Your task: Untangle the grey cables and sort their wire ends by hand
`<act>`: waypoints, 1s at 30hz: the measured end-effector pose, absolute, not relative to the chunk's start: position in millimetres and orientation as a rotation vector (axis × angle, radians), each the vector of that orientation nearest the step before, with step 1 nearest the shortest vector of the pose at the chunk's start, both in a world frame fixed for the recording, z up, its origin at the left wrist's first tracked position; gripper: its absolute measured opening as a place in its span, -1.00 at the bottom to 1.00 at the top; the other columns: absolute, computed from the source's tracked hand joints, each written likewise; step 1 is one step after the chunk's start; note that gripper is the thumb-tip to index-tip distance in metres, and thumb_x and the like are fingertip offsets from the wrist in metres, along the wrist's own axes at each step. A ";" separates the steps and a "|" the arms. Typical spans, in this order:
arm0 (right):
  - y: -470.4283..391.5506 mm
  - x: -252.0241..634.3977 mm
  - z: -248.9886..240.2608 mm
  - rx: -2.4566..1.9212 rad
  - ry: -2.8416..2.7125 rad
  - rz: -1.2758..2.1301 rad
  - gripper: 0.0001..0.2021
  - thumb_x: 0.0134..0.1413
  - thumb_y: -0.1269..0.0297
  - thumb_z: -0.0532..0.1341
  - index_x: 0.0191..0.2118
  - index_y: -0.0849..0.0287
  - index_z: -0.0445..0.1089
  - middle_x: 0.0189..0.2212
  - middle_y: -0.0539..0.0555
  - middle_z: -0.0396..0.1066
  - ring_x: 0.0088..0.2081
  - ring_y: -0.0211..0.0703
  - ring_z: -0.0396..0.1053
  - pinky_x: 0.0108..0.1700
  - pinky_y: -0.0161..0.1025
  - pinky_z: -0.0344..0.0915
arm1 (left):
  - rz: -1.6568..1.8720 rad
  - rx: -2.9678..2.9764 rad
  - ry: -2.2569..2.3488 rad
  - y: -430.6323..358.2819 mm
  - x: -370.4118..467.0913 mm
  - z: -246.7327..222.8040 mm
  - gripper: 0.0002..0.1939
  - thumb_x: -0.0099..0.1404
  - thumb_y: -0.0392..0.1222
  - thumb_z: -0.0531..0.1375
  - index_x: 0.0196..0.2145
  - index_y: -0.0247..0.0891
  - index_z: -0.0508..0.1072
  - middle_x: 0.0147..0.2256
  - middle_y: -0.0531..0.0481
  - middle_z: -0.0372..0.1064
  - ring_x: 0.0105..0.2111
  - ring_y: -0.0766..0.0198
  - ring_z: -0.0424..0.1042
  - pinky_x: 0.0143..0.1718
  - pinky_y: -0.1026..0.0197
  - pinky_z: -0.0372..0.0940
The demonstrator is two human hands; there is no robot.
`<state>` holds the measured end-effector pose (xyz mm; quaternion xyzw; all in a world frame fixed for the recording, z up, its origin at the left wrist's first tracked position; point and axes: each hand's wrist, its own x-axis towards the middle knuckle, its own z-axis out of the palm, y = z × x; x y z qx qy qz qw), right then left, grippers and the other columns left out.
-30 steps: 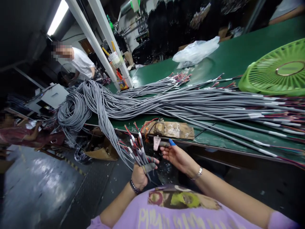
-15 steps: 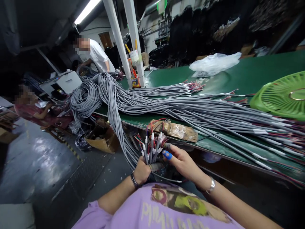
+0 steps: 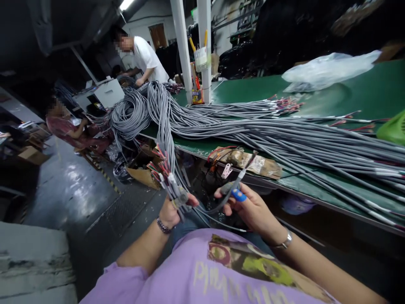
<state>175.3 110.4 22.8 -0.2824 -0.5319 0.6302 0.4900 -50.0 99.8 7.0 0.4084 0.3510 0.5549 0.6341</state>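
Observation:
My left hand [image 3: 172, 210] is closed round a bunch of grey cables [image 3: 173, 185], whose white-wrapped ends and red, green and black wires stick up above the fist. To the right, my right hand [image 3: 248, 207] pinches a single grey cable [image 3: 234, 185] between thumb and fingers. This cable's white collar and dark wires point up and right, and its length curves back toward the bunch. Blue tape wraps my right thumb. A wooden board [image 3: 262, 165] with clear tape lies at the table edge just beyond, with a pink clip [image 3: 227, 170] beside it.
Long grey cables [image 3: 253, 128] cover the green table [image 3: 332, 103], with coils at its left end. A plastic bag [image 3: 329, 71], a green basket [image 3: 394, 128] and white posts [image 3: 206, 80] stand out. One person [image 3: 148, 59] leans over the coils; another [image 3: 68, 126] sits far left.
My left hand has moved left with the bunch. My right hand now holds one cable apart from it. The camera view has shifted, so the table appears further right.

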 end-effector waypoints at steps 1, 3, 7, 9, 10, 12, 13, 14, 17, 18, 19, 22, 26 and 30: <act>109.4 179.1 22.4 -0.672 -1.284 1.574 -0.71 0.16 0.01 0.08 -0.22 0.15 0.27 -0.38 0.06 0.40 -0.57 -0.32 0.28 -0.47 -0.29 0.25 | 1.277 0.914 0.774 97.7 -58.8 12.0 -0.67 -0.03 0.02 0.35 -0.54 -0.30 0.41 -0.60 0.01 0.41 -0.61 0.34 0.35 -0.55 0.28 0.23; 108.4 186.0 19.1 -0.706 -1.340 1.602 -0.69 0.15 -0.02 0.08 -0.25 0.16 0.25 -0.41 0.06 0.40 -0.60 -0.33 0.26 -0.51 -0.30 0.23 | 1.294 0.881 0.735 93.6 -74.8 22.4 -0.65 -0.06 0.03 0.36 -0.60 -0.26 0.32 -0.73 0.12 0.22 -0.73 0.43 0.18 -0.64 0.31 0.11; 109.0 183.1 0.0 -0.899 -1.546 1.572 -0.67 0.07 -0.05 0.15 -0.33 0.17 0.25 -0.43 0.05 0.42 -0.56 -0.31 0.28 -0.50 -0.31 0.25 | 1.334 0.819 0.795 92.4 -82.5 33.0 -0.71 -0.07 -0.05 0.37 -0.55 -0.25 0.37 -0.77 0.19 0.09 -0.76 0.49 0.07 -0.65 0.33 0.04; 109.4 172.0 -11.9 -0.919 -1.576 1.611 -0.64 0.05 -0.08 0.14 -0.36 0.17 0.24 -0.41 0.05 0.43 -0.54 -0.29 0.32 -0.45 -0.29 0.28 | 1.350 0.822 0.839 97.7 -68.9 30.5 -0.73 -0.08 -0.07 0.37 -0.50 -0.28 0.43 -0.68 0.11 0.27 -0.74 0.48 0.13 -0.66 0.33 0.04; 109.5 165.6 -17.0 -0.907 -1.569 1.650 -0.62 0.05 -0.10 0.14 -0.36 0.17 0.24 -0.40 0.05 0.43 -0.53 -0.28 0.34 -0.44 -0.27 0.29 | 1.346 0.835 0.867 101.7 -58.7 28.1 -0.73 -0.08 -0.08 0.37 -0.49 -0.31 0.45 -0.60 0.03 0.37 -0.72 0.47 0.17 -0.66 0.33 0.04; 109.5 154.2 -23.8 -0.869 -1.527 1.727 -0.60 0.03 -0.12 0.13 -0.34 0.17 0.23 -0.41 0.05 0.44 -0.54 -0.28 0.35 -0.45 -0.27 0.28 | 1.307 0.869 0.915 110.4 -35.6 22.5 -0.73 -0.06 -0.09 0.35 -0.44 -0.35 0.50 -0.50 -0.07 0.45 -0.68 0.44 0.24 -0.66 0.32 0.04; 109.5 150.1 -25.5 -0.856 -1.501 1.748 -0.60 0.02 -0.13 0.13 -0.33 0.17 0.23 -0.41 0.04 0.44 -0.55 -0.28 0.35 -0.46 -0.28 0.27 | 1.280 0.875 0.926 114.6 -24.5 19.8 -0.71 -0.05 -0.09 0.35 -0.41 -0.36 0.51 -0.49 -0.08 0.46 -0.67 0.43 0.25 -0.66 0.32 0.05; 109.5 147.4 -26.3 -0.848 -1.477 1.761 -0.59 0.02 -0.14 0.14 -0.31 0.17 0.22 -0.42 0.03 0.43 -0.57 -0.29 0.34 -0.47 -0.29 0.26 | 1.258 0.876 0.935 118.2 -14.7 17.4 -0.70 -0.04 -0.08 0.34 -0.39 -0.37 0.52 -0.50 -0.07 0.45 -0.67 0.43 0.24 -0.65 0.32 0.05; 109.1 145.4 -27.9 -0.863 -1.409 1.789 -0.57 -0.01 -0.14 0.16 -0.27 0.16 0.22 -0.44 0.00 0.42 -0.59 -0.31 0.34 -0.50 -0.32 0.24 | 1.239 0.892 0.955 125.9 3.9 12.2 -0.70 -0.02 -0.06 0.33 -0.39 -0.37 0.53 -0.56 -0.01 0.41 -0.67 0.45 0.19 -0.63 0.33 0.05; 109.1 145.7 -29.3 -0.871 -1.384 1.805 -0.56 -0.03 -0.15 0.18 -0.26 0.16 0.21 -0.45 0.00 0.42 -0.59 -0.32 0.34 -0.50 -0.32 0.24 | 1.247 0.904 0.963 127.6 6.9 11.0 -0.71 -0.02 -0.07 0.34 -0.42 -0.37 0.53 -0.58 0.00 0.39 -0.66 0.45 0.18 -0.63 0.33 0.06; 109.2 146.0 -31.2 -0.876 -1.359 1.825 -0.55 -0.05 -0.15 0.19 -0.27 0.17 0.21 -0.46 -0.01 0.42 -0.60 -0.32 0.34 -0.51 -0.32 0.24 | 1.255 0.919 0.974 129.2 8.8 10.1 -0.73 -0.02 -0.08 0.34 -0.45 -0.37 0.52 -0.60 0.01 0.37 -0.66 0.44 0.18 -0.62 0.33 0.06; 110.5 146.0 -38.4 -0.841 -1.304 1.892 -0.52 -0.10 -0.18 0.20 -0.28 0.17 0.21 -0.47 -0.01 0.42 -0.61 -0.31 0.35 -0.52 -0.32 0.25 | 1.233 0.950 1.010 133.2 12.4 8.5 -0.75 -0.04 -0.09 0.35 -0.54 -0.37 0.50 -0.64 0.02 0.34 -0.65 0.43 0.19 -0.62 0.33 0.07; 114.1 146.5 -42.1 -0.762 -1.288 1.962 -0.52 -0.09 -0.18 0.20 -0.29 0.17 0.21 -0.49 -0.02 0.42 -0.62 -0.32 0.33 -0.51 -0.31 0.26 | 1.161 0.958 1.031 136.8 16.5 7.2 -0.75 -0.05 -0.09 0.35 -0.57 -0.36 0.46 -0.64 0.02 0.33 -0.66 0.42 0.19 -0.63 0.33 0.08; 117.4 148.5 -41.9 -0.719 -1.307 1.996 -0.56 -0.06 -0.14 0.21 -0.33 0.17 0.22 -0.46 -0.01 0.45 -0.60 -0.35 0.32 -0.51 -0.35 0.23 | 1.115 0.976 1.041 139.1 17.1 5.3 -0.72 -0.05 -0.06 0.35 -0.57 -0.33 0.42 -0.64 0.04 0.32 -0.65 0.40 0.22 -0.62 0.32 0.11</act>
